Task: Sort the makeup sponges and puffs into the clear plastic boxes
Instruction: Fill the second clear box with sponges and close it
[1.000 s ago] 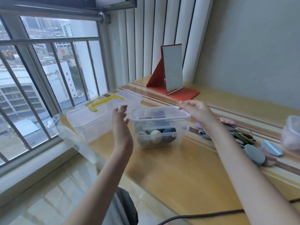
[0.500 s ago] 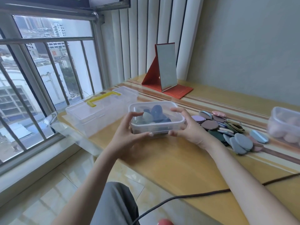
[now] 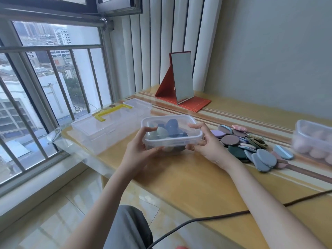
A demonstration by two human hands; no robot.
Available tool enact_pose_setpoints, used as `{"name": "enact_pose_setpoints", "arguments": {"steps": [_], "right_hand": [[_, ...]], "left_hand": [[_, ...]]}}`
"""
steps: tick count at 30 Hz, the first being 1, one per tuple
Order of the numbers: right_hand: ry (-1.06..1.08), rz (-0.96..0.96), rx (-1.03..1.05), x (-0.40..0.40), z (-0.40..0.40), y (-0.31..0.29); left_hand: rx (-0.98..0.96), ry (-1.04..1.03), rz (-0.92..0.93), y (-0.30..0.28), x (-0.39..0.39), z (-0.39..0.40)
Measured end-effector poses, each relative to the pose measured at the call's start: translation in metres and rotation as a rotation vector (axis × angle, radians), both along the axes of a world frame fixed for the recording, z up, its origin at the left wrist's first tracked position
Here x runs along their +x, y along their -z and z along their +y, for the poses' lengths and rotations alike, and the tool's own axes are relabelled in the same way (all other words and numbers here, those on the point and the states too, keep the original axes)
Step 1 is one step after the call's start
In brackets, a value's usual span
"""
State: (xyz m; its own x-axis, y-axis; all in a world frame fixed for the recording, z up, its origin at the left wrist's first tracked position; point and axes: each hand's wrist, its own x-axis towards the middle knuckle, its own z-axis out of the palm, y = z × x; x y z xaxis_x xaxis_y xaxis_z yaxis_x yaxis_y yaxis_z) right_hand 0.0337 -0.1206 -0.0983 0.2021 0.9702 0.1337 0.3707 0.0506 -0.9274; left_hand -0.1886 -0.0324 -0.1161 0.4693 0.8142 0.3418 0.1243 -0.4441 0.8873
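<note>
A small clear box (image 3: 179, 140) with its lid on holds blue, green and grey makeup sponges (image 3: 171, 125). My left hand (image 3: 139, 150) grips its left end and my right hand (image 3: 206, 144) grips its right end, fingers curled over the lid rim. A pile of flat puffs (image 3: 251, 148) in grey, blue, brown and purple lies on the table just right of my right hand. At the far right stands another clear box (image 3: 305, 130) with pink sponges (image 3: 316, 152) inside.
A larger clear case with a yellow handle (image 3: 111, 112) lies at the table's left end by the window. A red folding mirror (image 3: 181, 79) stands at the back. A dark cable (image 3: 224, 215) runs over the table's front edge.
Both hands came from hovering beside the lidded box to gripping its two ends. The view also shifted, bringing the puff pile and pink-sponge box further into view.
</note>
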Motion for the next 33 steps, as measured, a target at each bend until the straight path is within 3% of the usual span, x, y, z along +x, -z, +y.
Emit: {"name": "enact_pose_setpoints", "arguments": {"steps": [4, 9, 15, 24, 31, 33], "right_hand": [[0.013, 0.000, 0.002, -0.004, -0.008, -0.013], [0.431, 0.111, 0.310, 0.005, -0.021, -0.040], [0.844, -0.009, 0.583, 0.079, -0.065, -0.069], [1.279, -0.059, 0.492, 0.208, -0.171, -0.078], [1.325, -0.060, 0.397, 0.241, -0.183, -0.048], [1.366, -0.167, 0.435, 0.241, -0.180, -0.045]], "left_hand": [[-0.035, 0.053, -0.105, -0.008, 0.009, -0.007], [-0.061, 0.212, -0.221, -0.038, 0.066, -0.019], [-0.268, 0.387, -0.338, -0.085, 0.180, -0.049], [-0.296, 0.600, -0.207, -0.096, 0.353, -0.131], [-0.319, 0.557, -0.097, -0.081, 0.393, -0.140], [-0.312, 0.552, -0.094, -0.081, 0.394, -0.139]]}}
